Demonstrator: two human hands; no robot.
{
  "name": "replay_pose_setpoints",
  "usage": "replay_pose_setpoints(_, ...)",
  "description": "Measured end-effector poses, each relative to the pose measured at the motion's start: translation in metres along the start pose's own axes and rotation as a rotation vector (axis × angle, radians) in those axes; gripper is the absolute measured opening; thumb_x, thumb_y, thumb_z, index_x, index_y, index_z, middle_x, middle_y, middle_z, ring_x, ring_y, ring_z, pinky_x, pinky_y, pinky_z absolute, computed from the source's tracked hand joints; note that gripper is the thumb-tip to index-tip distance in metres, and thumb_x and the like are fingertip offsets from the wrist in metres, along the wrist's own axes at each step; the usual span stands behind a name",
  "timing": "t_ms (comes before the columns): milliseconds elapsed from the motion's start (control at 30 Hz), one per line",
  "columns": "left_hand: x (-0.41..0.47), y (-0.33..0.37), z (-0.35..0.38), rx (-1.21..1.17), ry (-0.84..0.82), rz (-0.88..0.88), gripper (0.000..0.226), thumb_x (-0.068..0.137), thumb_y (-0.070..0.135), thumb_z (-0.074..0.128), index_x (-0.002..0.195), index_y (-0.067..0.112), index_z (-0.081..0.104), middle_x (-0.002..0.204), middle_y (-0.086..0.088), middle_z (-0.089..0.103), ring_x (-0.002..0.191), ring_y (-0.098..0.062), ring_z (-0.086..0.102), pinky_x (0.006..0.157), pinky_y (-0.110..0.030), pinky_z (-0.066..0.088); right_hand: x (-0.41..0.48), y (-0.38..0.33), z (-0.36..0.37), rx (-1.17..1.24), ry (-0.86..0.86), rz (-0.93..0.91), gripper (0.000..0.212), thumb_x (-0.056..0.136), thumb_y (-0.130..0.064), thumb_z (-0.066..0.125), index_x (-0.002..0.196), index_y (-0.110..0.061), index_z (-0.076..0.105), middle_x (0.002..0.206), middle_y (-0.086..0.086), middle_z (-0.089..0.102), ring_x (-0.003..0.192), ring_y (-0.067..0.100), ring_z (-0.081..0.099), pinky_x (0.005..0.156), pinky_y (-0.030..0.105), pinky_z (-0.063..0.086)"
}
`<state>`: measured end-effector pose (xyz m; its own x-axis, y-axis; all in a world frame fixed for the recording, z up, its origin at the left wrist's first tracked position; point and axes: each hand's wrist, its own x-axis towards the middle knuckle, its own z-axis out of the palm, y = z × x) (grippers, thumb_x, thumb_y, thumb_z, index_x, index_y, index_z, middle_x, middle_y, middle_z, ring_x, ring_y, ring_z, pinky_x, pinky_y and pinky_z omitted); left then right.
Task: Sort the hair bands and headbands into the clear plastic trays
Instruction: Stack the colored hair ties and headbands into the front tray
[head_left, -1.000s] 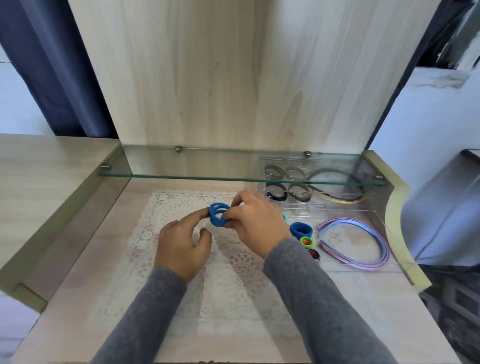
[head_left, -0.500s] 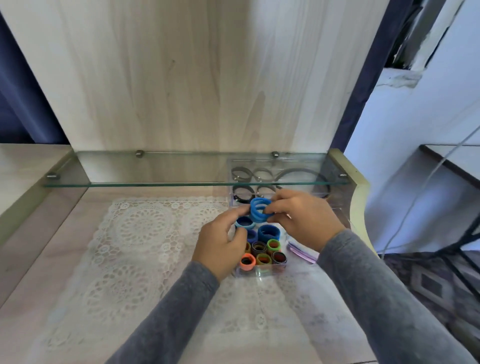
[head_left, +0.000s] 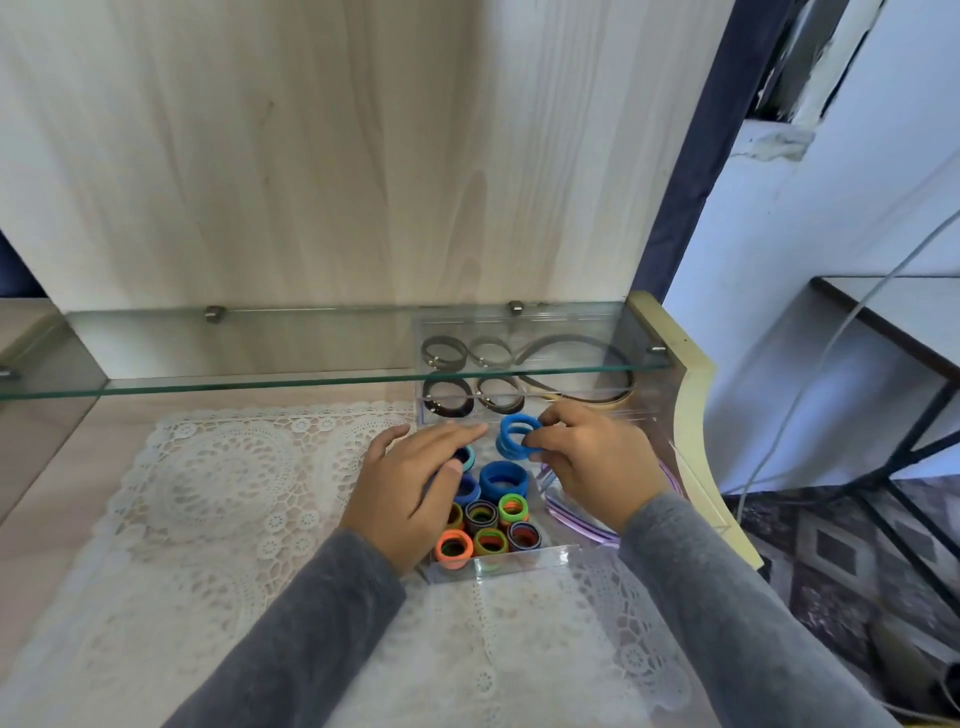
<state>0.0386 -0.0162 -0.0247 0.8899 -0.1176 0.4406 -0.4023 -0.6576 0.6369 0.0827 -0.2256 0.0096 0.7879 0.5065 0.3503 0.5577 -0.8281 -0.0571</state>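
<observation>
My right hand (head_left: 597, 462) pinches a small stack of blue hair bands (head_left: 517, 434) above the far end of a clear plastic tray (head_left: 519, 564). That tray holds several rolled bands: blue (head_left: 503, 480), green, orange (head_left: 454, 548) and dark ones. My left hand (head_left: 410, 488) hovers over the tray's left side with fingers spread, holding nothing I can see. Purple headbands (head_left: 576, 519) lie right of the tray, partly hidden by my right wrist. A second clear tray (head_left: 524, 410) behind holds dark bands and a dark headband (head_left: 582, 345).
A glass shelf (head_left: 260, 379) runs across just above and behind the trays. A white lace mat (head_left: 234, 493) covers the wooden tabletop. The table's cream right edge (head_left: 696, 415) is close to the trays; floor and a black metal frame lie beyond.
My view has swung to the right. Both hands carried the blue bands from the mat's middle to over the tray, and my left hand has let go of them.
</observation>
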Motion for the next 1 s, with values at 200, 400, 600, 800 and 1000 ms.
replay_pose_setpoints(200, -0.005, -0.012, 0.001, 0.065, -0.045, 0.119, 0.041, 0.09, 0.031, 0.033, 0.119, 0.035, 0.061, 0.125, 0.023, 0.058, 0.125, 0.005, 0.044, 0.108, -0.045, 0.026, 0.0, -0.002, 0.005, -0.05, -0.043, 0.031, 0.018, 0.073, -0.018, 0.078, 0.088, -0.028, 0.074, 0.087, -0.002, 0.066, 0.068, 0.021, 0.063, 0.046, 0.026, 0.041)
replay_pose_setpoints(400, -0.009, -0.013, 0.002, 0.158, -0.138, 0.169, 0.042, 0.088, 0.038, 0.033, 0.119, 0.037, 0.062, 0.131, 0.016, 0.054, 0.129, -0.008, 0.044, 0.107, -0.05, 0.026, 0.004, -0.006, 0.005, -0.09, -0.115, 0.026, 0.021, 0.084, -0.021, 0.066, 0.103, -0.029, 0.071, 0.103, -0.002, 0.065, 0.084, 0.024, 0.064, 0.059, 0.027, 0.035)
replay_pose_setpoints(600, -0.01, -0.016, 0.002, 0.149, -0.157, 0.168, 0.043, 0.091, 0.038, 0.028, 0.118, 0.039, 0.062, 0.133, 0.016, 0.053, 0.133, -0.01, 0.039, 0.109, -0.045, 0.022, 0.005, -0.01, 0.006, -0.07, -0.182, 0.051, 0.03, 0.094, -0.022, 0.051, 0.122, -0.031, 0.06, 0.122, -0.004, 0.056, 0.105, 0.023, 0.057, 0.076, 0.031, 0.042)
replay_pose_setpoints(800, -0.009, -0.015, 0.002, 0.149, -0.17, 0.167, 0.043, 0.091, 0.039, 0.029, 0.117, 0.039, 0.062, 0.131, 0.017, 0.053, 0.133, -0.009, 0.039, 0.109, -0.045, 0.022, 0.0, -0.006, -0.005, 0.006, -0.208, 0.086, 0.034, 0.093, -0.024, 0.049, 0.123, -0.039, 0.055, 0.122, -0.012, 0.052, 0.107, 0.014, 0.053, 0.081, 0.031, 0.046)
replay_pose_setpoints(1000, -0.009, -0.014, 0.001, 0.145, -0.168, 0.169, 0.043, 0.09, 0.038, 0.03, 0.116, 0.037, 0.064, 0.131, 0.016, 0.054, 0.132, -0.01, 0.04, 0.109, -0.045, 0.023, 0.004, -0.006, -0.009, 0.11, -0.082, 0.074, 0.024, 0.09, -0.027, 0.057, 0.11, -0.036, 0.065, 0.104, -0.013, 0.06, 0.087, 0.01, 0.056, 0.065, 0.028, 0.05)
